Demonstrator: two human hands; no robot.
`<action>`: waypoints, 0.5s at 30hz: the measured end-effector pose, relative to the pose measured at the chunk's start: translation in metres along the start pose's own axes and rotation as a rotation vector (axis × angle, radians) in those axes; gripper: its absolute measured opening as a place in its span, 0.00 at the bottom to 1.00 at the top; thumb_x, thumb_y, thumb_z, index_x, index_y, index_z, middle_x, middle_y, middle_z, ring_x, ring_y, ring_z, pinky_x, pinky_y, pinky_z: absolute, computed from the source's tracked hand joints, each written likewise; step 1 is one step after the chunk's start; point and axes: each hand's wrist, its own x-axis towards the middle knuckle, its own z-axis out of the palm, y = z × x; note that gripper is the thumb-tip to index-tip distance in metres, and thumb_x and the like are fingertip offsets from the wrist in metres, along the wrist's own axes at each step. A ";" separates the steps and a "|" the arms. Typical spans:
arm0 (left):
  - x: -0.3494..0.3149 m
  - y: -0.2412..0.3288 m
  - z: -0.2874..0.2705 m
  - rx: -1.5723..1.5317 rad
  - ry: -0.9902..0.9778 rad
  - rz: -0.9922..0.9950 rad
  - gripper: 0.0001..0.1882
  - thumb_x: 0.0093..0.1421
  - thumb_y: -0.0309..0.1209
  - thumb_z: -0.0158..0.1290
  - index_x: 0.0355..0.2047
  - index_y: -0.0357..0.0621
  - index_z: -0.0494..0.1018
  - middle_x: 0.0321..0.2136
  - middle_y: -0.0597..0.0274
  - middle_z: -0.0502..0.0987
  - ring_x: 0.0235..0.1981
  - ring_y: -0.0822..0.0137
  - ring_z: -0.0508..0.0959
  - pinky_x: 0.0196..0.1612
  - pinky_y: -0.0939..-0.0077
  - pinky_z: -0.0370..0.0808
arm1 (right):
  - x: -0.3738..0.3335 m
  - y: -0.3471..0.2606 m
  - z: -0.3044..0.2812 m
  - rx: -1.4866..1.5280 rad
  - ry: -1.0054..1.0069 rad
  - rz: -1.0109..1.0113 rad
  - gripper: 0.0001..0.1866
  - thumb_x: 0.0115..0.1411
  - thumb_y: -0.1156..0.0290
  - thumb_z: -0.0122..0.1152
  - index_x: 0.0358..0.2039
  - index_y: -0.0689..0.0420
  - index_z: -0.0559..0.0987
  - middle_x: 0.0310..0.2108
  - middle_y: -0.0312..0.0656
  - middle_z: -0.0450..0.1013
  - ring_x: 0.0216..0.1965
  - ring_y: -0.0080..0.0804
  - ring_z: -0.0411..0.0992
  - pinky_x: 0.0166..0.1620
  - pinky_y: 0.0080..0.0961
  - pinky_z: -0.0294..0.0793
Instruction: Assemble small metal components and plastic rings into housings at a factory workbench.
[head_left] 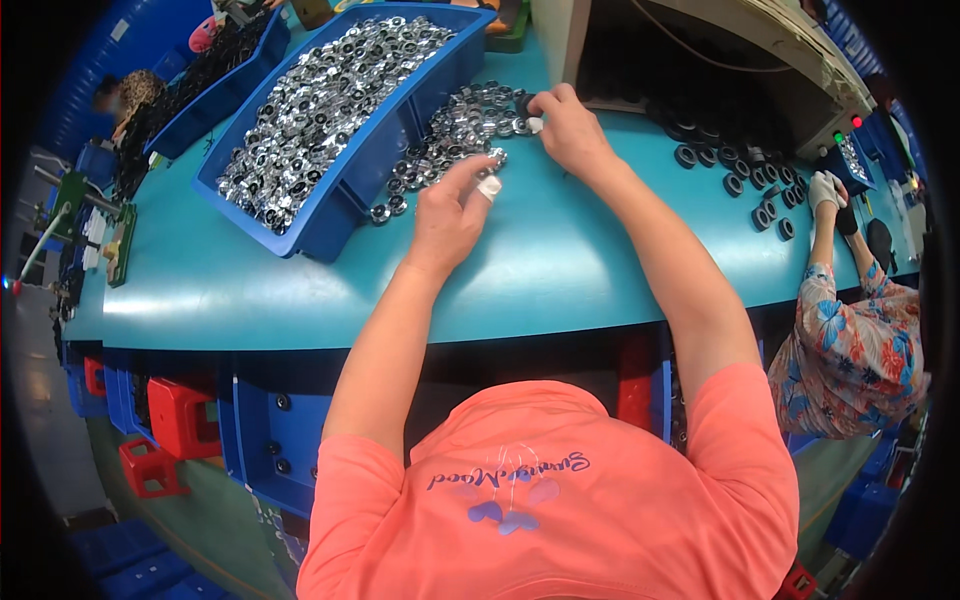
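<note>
We see small silver parts [485,115] in a loose heap on the blue-green table [560,265], just beside the long blue bin [345,220], which holds many more like them [330,125]. Both hands work at the near edge of the heap. The left hand [445,220] has its thumb and forefinger curved toward each other beside the parts, a white cover on the thumb; we cannot tell whether a part sits between them. The right hand [575,135] reaches to the heap's right end with bent fingers, its tips at a dark piece [524,104]; we cannot tell whether it is gripped or only touched.

We judge the step in hand to be handling single pieces at the heap. The next move, as we read it, calls for a light fingertip pinch on one piece, without dragging its neighbours along.

Farther right, well apart from the heap, we find black rings [734,185] spread before an open-fronted box [556,50]. Beyond them, a co-worker's gloved hand [826,190] rests near the table's right end.
</note>
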 end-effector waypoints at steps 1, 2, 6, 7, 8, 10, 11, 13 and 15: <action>0.002 0.002 -0.004 -0.153 0.014 -0.069 0.18 0.66 0.27 0.51 0.56 0.41 0.71 0.31 0.64 0.76 0.27 0.78 0.73 0.29 0.83 0.71 | -0.006 -0.015 -0.005 0.067 0.006 -0.080 0.12 0.57 0.75 0.60 0.43 0.53 0.77 0.45 0.47 0.69 0.44 0.50 0.74 0.48 0.43 0.75; 0.005 0.009 -0.008 -0.312 0.027 -0.136 0.20 0.67 0.29 0.49 0.59 0.41 0.68 0.33 0.62 0.76 0.28 0.77 0.74 0.29 0.83 0.72 | -0.016 -0.032 -0.011 0.131 0.011 -0.155 0.12 0.57 0.75 0.60 0.43 0.54 0.76 0.45 0.46 0.69 0.42 0.49 0.74 0.45 0.42 0.75; 0.011 -0.002 -0.019 -0.818 -0.042 -0.318 0.21 0.71 0.36 0.42 0.61 0.41 0.64 0.43 0.58 0.76 0.34 0.70 0.75 0.30 0.76 0.75 | -0.047 -0.088 -0.021 0.243 -0.089 -0.338 0.11 0.58 0.75 0.61 0.42 0.54 0.75 0.43 0.42 0.70 0.39 0.45 0.74 0.42 0.36 0.75; 0.012 0.001 -0.021 -0.927 -0.075 -0.342 0.21 0.71 0.37 0.42 0.59 0.39 0.65 0.43 0.58 0.76 0.35 0.68 0.76 0.33 0.74 0.75 | -0.047 -0.091 -0.021 0.319 -0.121 -0.300 0.12 0.57 0.75 0.60 0.43 0.53 0.76 0.43 0.43 0.70 0.40 0.45 0.74 0.43 0.37 0.75; 0.011 -0.005 -0.024 -0.991 -0.087 -0.317 0.21 0.72 0.37 0.42 0.59 0.38 0.66 0.43 0.56 0.76 0.35 0.67 0.76 0.34 0.73 0.75 | -0.048 -0.094 -0.020 0.396 -0.153 -0.262 0.12 0.57 0.75 0.60 0.43 0.53 0.77 0.42 0.43 0.71 0.41 0.46 0.74 0.43 0.37 0.75; 0.013 -0.016 -0.029 -1.115 -0.117 -0.258 0.21 0.72 0.37 0.41 0.58 0.36 0.66 0.43 0.53 0.77 0.37 0.65 0.76 0.37 0.71 0.75 | -0.039 -0.087 -0.008 0.646 -0.066 -0.240 0.14 0.57 0.73 0.61 0.45 0.53 0.80 0.41 0.44 0.74 0.39 0.42 0.74 0.42 0.36 0.75; 0.013 -0.017 -0.031 -1.138 -0.130 -0.277 0.21 0.72 0.37 0.40 0.58 0.35 0.66 0.43 0.51 0.77 0.37 0.65 0.76 0.38 0.72 0.75 | -0.033 -0.076 -0.002 0.613 -0.014 -0.171 0.14 0.57 0.72 0.61 0.45 0.53 0.80 0.42 0.44 0.74 0.39 0.41 0.74 0.43 0.35 0.75; 0.014 -0.017 -0.032 -1.190 -0.150 -0.310 0.21 0.73 0.37 0.39 0.58 0.34 0.66 0.43 0.47 0.77 0.37 0.64 0.76 0.39 0.72 0.75 | -0.023 -0.054 -0.001 0.542 0.082 -0.036 0.15 0.57 0.72 0.61 0.46 0.53 0.81 0.42 0.44 0.75 0.38 0.39 0.74 0.45 0.34 0.75; 0.013 -0.016 -0.031 -1.197 -0.167 -0.300 0.23 0.73 0.39 0.39 0.58 0.34 0.65 0.44 0.42 0.76 0.37 0.64 0.77 0.39 0.71 0.75 | -0.022 -0.030 0.007 0.280 0.106 -0.064 0.17 0.56 0.70 0.64 0.48 0.52 0.80 0.48 0.44 0.74 0.46 0.42 0.71 0.53 0.36 0.72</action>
